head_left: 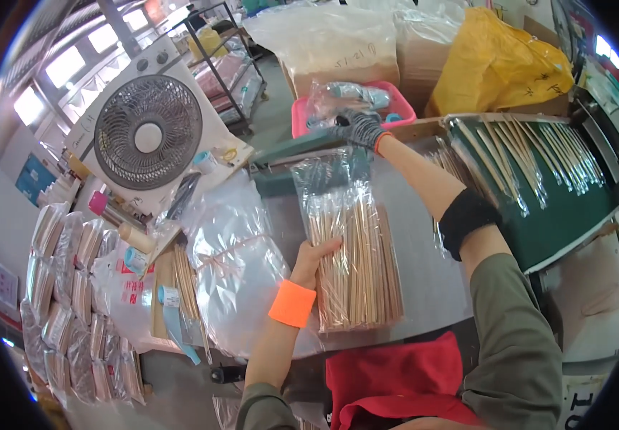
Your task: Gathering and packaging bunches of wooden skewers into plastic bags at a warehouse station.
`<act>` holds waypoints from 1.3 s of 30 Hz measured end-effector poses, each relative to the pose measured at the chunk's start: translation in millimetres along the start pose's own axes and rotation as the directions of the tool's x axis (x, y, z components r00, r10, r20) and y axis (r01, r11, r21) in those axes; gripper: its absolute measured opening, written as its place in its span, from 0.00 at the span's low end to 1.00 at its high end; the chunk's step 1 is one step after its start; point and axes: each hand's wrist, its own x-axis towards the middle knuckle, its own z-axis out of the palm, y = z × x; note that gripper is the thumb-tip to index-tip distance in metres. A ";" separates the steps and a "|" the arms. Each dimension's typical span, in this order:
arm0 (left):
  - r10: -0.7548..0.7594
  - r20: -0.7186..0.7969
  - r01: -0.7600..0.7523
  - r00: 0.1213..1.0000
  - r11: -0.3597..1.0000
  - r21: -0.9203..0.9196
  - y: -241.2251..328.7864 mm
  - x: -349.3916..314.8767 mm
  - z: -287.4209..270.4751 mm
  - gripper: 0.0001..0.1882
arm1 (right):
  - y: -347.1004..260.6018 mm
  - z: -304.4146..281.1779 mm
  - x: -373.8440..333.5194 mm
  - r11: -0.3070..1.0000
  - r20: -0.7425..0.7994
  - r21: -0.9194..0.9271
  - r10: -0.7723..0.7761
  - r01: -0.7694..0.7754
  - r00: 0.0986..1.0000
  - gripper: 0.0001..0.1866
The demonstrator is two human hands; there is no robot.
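My bare left hand (314,259), with an orange wristband, is closed round the left edge of a clear plastic bag (333,172) full of thin wooden sticks (356,265). The bag lies lengthwise on the grey table, its loose plastic end pointing away from me. My right hand (363,132), in a grey knitted glove, reaches over the near edge of a pink basin (299,126). Its fingers are curled at a small dark item, too small to make out. Inside the basin lie clear plastic and bluish rolls (356,93).
A stack of clear bags (234,251) lies left of the sticks, before a fan (148,136). Packed stick bundles (58,322) are piled far left. Wrapped sticks (510,158) lie on a green belt (546,222) at right. A yellow sack (499,64) stands behind.
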 end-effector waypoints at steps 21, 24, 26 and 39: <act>-0.472 0.215 -0.094 0.855 0.266 0.959 -16.6 -323.8 -40.9 0.18 | 18.3 73.6 -49.3 0.965 -0.286 0.264 0.070 0.008 0.956 0.20; -0.620 -0.064 0.052 0.782 -0.037 0.998 -81.5 -465.7 -48.4 0.25 | -6.9 58.6 -62.8 0.962 -0.181 0.218 0.206 -0.165 0.962 0.23; 0.194 0.081 -0.031 0.978 -0.248 0.968 -123.2 -510.3 -54.3 0.21 | -34.1 55.7 -74.4 0.956 -0.094 0.182 0.248 -0.228 0.964 0.32; 0.165 0.011 0.009 0.986 -0.117 0.993 -175.0 -431.0 -56.5 0.33 | -151.0 50.3 -328.6 -0.524 0.725 0.537 -0.116 -0.662 0.679 0.23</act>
